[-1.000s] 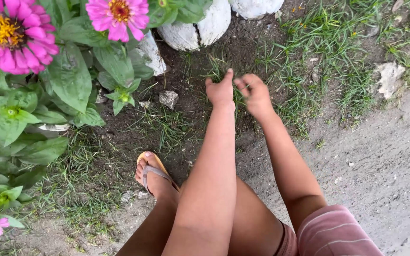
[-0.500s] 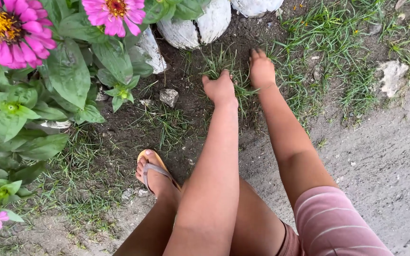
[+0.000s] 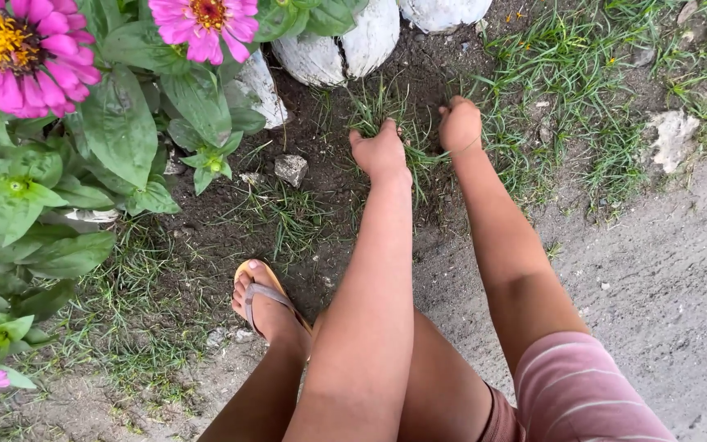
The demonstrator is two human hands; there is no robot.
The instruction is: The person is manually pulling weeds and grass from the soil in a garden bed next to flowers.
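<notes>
Up top, two white-painted stones (image 3: 337,45) edge the bed, one of them cracked down the middle, and dark bare soil (image 3: 419,74) runs down from them. Off to the left, big pink flowers (image 3: 18,49) and broad green leaves (image 3: 116,123) crowd in; a small grey stone (image 3: 290,169) lies on the dirt just left of the hands. A wider patch of grass (image 3: 574,90) spreads to the right, and beyond it lies a pale chunk of rubble (image 3: 671,135) beside the sandy path (image 3: 664,278). Low in view, a foot in a tan flip-flop (image 3: 262,299) is planted near the grass edge.

Now the hands: both arms are stretched straight forward, side by side. The left hand (image 3: 380,151) is down in a tuft of grass (image 3: 382,106) below the cracked stone, fingers curled shut around the blades, thumb out to the left. The right hand (image 3: 460,124) is balled into a fist just beside it, knuckles up, closed on grass at the tuft's right edge.
</notes>
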